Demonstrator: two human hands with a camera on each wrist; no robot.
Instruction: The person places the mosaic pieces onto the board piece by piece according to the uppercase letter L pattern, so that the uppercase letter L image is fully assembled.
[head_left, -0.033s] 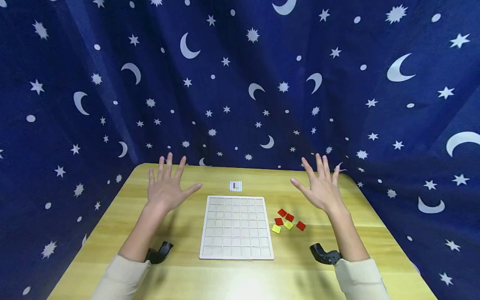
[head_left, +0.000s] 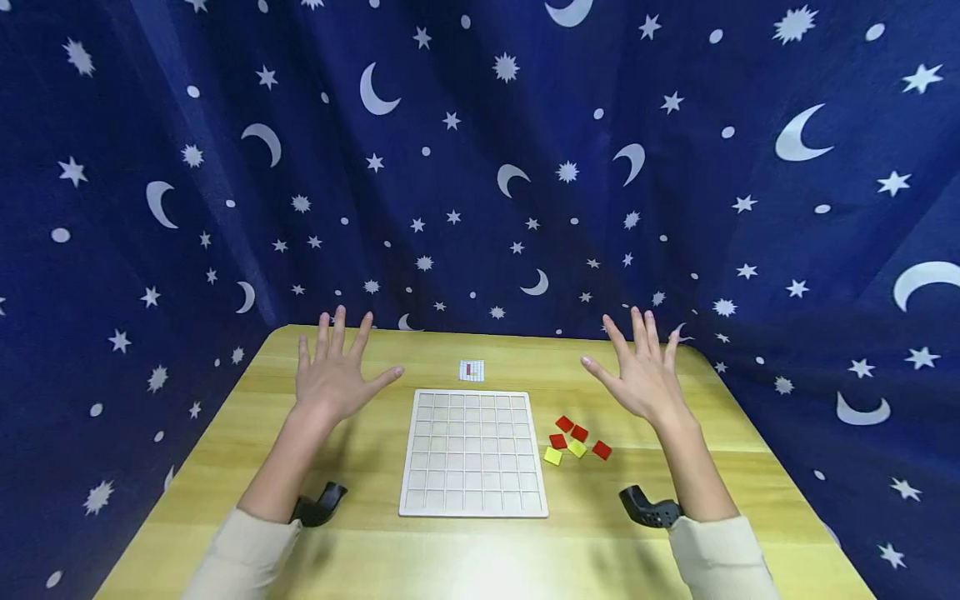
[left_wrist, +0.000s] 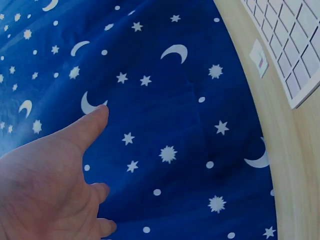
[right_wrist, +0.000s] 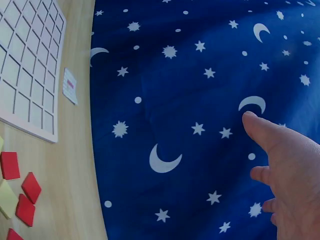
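Red tiles (head_left: pixel 580 433) and yellow tiles (head_left: pixel 553 456) were strewn inward of the spread, empty right hand (head_left: pixel 645 379), farther from the equally empty left hand (head_left: pixel 332 385)

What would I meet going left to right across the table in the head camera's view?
Left hand → white grid board → farthest red tile → right hand.
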